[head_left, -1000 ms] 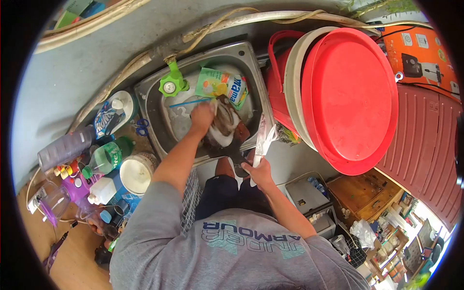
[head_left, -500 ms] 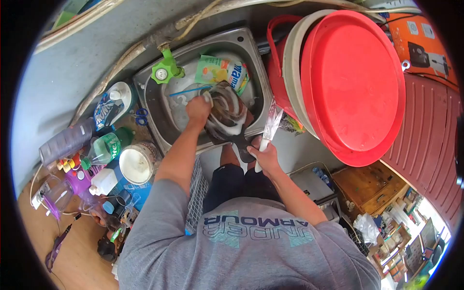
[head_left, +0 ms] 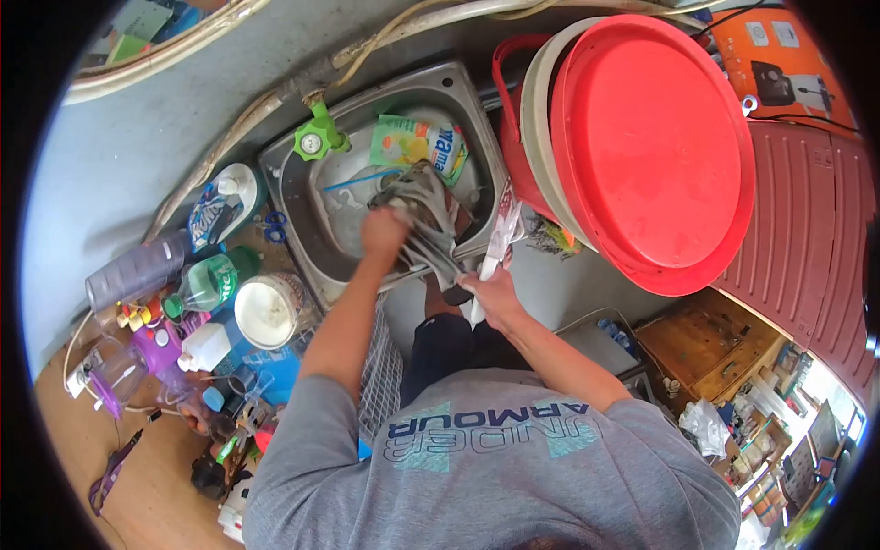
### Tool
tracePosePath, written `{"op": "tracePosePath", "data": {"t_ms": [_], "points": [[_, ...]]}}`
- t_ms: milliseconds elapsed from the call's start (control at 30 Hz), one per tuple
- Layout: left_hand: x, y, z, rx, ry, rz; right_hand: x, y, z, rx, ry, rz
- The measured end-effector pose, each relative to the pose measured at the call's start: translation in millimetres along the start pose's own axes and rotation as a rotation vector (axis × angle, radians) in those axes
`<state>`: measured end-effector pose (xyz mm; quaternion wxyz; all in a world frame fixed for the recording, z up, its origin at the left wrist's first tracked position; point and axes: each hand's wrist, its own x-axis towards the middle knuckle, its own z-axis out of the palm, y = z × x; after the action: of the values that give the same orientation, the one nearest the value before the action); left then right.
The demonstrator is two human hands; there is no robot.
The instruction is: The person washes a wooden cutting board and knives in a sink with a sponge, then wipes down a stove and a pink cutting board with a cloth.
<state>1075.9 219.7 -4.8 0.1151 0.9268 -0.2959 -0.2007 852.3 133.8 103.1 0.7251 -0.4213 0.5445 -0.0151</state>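
My left hand (head_left: 385, 233), smeared by motion, is closed over the soapy face of a dark frying pan (head_left: 423, 203). A pale pad showed under its fingers a moment ago; now it is hard to see. The pan is tilted over the sink's front edge, streaked with white suds, its dark handle toward me. My right hand (head_left: 493, 291) is closed around a white-handled knife (head_left: 503, 231), its wet blade pointing away from me, and against the end of the pan's handle. Both hands are at the steel sink (head_left: 307, 225).
A green tap knob (head_left: 313, 142), a "mama" packet (head_left: 417, 145) and a blue stick (head_left: 364, 179) are at the sink. Bottles and a white tub (head_left: 267, 312) crowd the left. A large red basin (head_left: 653, 156) leans at the right.
My left hand has swept toward me over the pan, smearing the suds into streaks. My right hand keeps its hold with little movement. The view has shifted slightly.
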Motion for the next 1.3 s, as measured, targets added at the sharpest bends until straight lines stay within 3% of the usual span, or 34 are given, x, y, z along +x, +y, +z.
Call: {"op": "tracePosePath", "data": {"t_ms": [100, 167, 233, 367, 467, 500, 533, 600, 733, 800, 867, 933, 967, 1000, 1067, 1200, 1300], "points": [[63, -7, 28, -0.015, 0.127, -0.126, 5, 11, -8, -0.065, 0.041, -0.008], [72, 16, 51, -0.172, 0.231, 0.150, 8, 20, -9, -0.061, 0.083, -0.046], [43, 62, 37, -0.167, 0.072, 0.322, 8, 21, -11, -0.031, 0.071, 0.016], [-60, 79, 3, -0.044, 0.112, 0.682, 12, 22, -16, -0.033, 0.051, 0.014], [-97, 52, -4, -0.151, 0.124, 0.661, 1, 14, -3, 0.035, 0.059, -0.041], [-89, 43, -6, -0.041, 0.092, 0.619, 4, 22, -3, -0.002, 0.037, -0.004], [-80, 44, -2, -0.010, 0.088, 0.351, 7, 30, -3, -0.038, 0.015, 0.032], [-77, 57, -12, -0.122, 0.128, 0.180, 13, 39, 1, 0.043, -0.022, 0.066], [-129, 76, -31, -0.159, 0.005, 0.234, 16, 29, 1, -0.042, -0.015, 0.069], [-153, 68, -47, -0.332, -0.046, 0.215, 1, 14, 6, 0.038, 0.010, 0.040], [-160, 40, -58, -0.235, -0.052, 0.224, 14, 21, 2, 0.006, -0.041, -0.003], [-169, 14, -92, -0.280, 0.122, -0.022, 49, 47, -7, -0.536, 0.009, -0.030], [-172, 3, -122, -0.216, 0.219, -0.103, 26, 18, 3, -0.738, 0.043, -0.113], [-174, -8, -157, -0.153, 0.314, -0.182, 21, 12, 9, -0.739, 0.036, -0.129], [-182, -36, -204, -0.042, 0.507, -0.280, 13, 5, 18, -1.031, 0.028, -0.350], [-181, -102, -215, 0.140, 0.554, -0.346, -14, -30, 45, -1.179, -0.002, -0.281], [-158, -123, -198, 0.119, 0.197, -0.469, -16, -32, 57, -1.325, -0.047, -0.295]]}}
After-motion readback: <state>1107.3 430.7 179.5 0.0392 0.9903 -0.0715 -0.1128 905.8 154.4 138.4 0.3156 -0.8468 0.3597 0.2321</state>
